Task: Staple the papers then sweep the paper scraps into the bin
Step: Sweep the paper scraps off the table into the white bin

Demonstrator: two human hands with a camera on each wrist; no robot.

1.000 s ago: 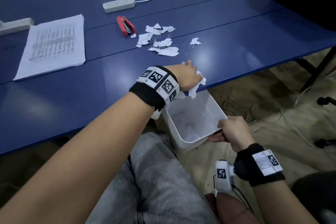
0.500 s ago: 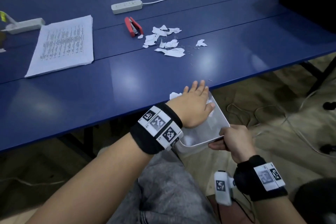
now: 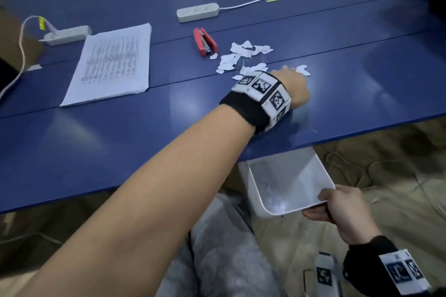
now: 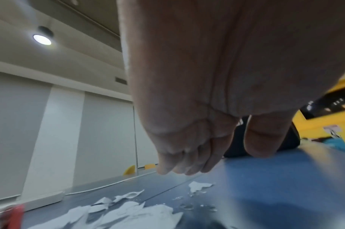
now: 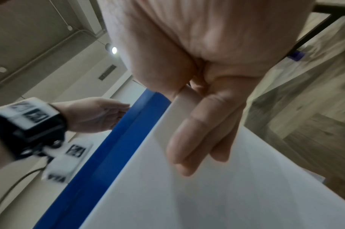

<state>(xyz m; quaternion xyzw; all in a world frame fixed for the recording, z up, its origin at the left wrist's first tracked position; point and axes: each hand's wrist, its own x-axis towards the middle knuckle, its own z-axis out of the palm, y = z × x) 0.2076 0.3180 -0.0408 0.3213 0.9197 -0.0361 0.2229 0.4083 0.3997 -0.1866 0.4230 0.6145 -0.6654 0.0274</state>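
Torn white paper scraps (image 3: pixel 241 55) lie in a loose pile on the blue table (image 3: pixel 120 142), just right of the red stapler (image 3: pixel 205 42). My left hand (image 3: pixel 294 82) reaches over the near side of the pile with its fingers (image 4: pixel 179 167) straight, empty, tips just above the tabletop. One scrap (image 3: pixel 303 70) lies beyond its fingertips. The scraps (image 4: pixel 128 212) lie below the palm in the left wrist view. My right hand (image 3: pixel 337 210) grips the rim of the white bin (image 3: pixel 289 176), held under the table's front edge, fingers (image 5: pixel 197 139) against its wall (image 5: pixel 207 201). The printed paper stack (image 3: pixel 111 62) lies at left.
Two white power strips (image 3: pixel 198 12) (image 3: pixel 67 35) with cables lie at the back of the table. A small yellow object (image 3: pixel 274 0) rests far back. Some scraps lie in the bottom of the bin. Cables run over the floor at right. My lap is below the bin.
My left hand has left the bin at the table's edge and reached forward to the scrap pile. My right hand keeps holding the bin below the edge.
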